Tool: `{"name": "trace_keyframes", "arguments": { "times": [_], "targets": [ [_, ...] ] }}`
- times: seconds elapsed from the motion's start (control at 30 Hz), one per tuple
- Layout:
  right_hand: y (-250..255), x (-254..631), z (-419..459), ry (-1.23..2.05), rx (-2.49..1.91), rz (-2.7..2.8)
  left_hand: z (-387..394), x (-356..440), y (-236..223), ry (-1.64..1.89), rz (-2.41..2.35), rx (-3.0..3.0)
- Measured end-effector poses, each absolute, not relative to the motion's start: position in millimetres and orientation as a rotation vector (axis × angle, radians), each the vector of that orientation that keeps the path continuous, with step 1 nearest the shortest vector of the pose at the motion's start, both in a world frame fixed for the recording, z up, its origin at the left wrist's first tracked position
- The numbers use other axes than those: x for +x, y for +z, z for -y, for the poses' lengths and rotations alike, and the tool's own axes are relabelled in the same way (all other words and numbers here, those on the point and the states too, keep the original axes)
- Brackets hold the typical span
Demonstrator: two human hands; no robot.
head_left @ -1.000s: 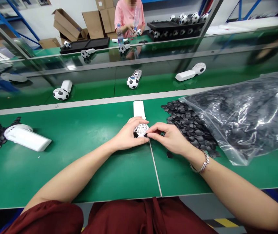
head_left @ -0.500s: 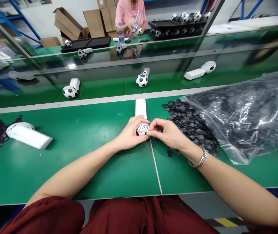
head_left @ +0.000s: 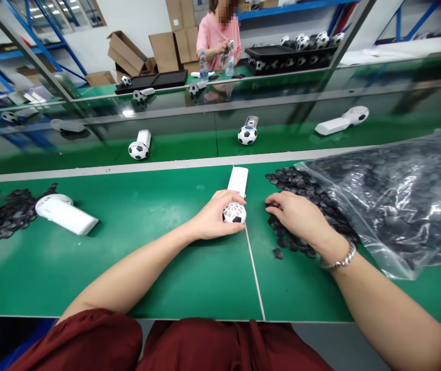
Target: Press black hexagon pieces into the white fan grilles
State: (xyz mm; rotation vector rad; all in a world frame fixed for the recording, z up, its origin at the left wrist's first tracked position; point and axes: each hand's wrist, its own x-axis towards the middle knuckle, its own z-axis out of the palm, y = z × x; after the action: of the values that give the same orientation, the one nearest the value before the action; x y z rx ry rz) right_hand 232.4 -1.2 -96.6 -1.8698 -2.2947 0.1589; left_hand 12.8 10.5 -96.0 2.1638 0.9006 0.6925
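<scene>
My left hand (head_left: 217, 216) is wrapped around the round, soccer-ball-patterned head of a white handheld device (head_left: 235, 211), which lies on the green table. The head has an open white lattice on top and black patches on its near side. Its flat white handle (head_left: 239, 179) points away from me. To the right, my right hand (head_left: 300, 216) is at the left edge of a pile of black pentagon pieces (head_left: 309, 188). Thumb and forefinger are pinched on a small black piece, mostly hidden by the fingertips.
A clear plastic bag (head_left: 398, 206) full of black pieces lies at the right. Another white device (head_left: 68, 214) sits at the left beside a second black pile (head_left: 7, 214). Finished-looking ball devices lie on the belt (head_left: 189, 144) beyond. A person in pink (head_left: 216, 41) sits opposite.
My right hand has left the device's head and moved right to the black pile. My left hand keeps its hold. The view has shifted; the person opposite has lowered a bottle.
</scene>
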Motion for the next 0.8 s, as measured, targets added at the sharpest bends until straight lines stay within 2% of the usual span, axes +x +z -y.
{"name": "trace_keyframes", "arguments": {
  "times": [0.17, 0.57, 0.8],
  "targets": [
    [-96.6, 234.7, 0.3, 0.212, -1.828, 2.246, -12.8, 8.0, -93.0, 0.623, -1.145, 2.018],
    [-97.4, 221.6, 9.7, 0.532, -1.321, 2.063, -21.9, -8.3, -84.7, 0.521, -0.81, 2.064],
    [-95.5, 212.1, 11.8, 0.572, -1.065, 2.13, -16.7, 0.0, -88.8, 0.604, -0.951, 2.079]
  ]
}}
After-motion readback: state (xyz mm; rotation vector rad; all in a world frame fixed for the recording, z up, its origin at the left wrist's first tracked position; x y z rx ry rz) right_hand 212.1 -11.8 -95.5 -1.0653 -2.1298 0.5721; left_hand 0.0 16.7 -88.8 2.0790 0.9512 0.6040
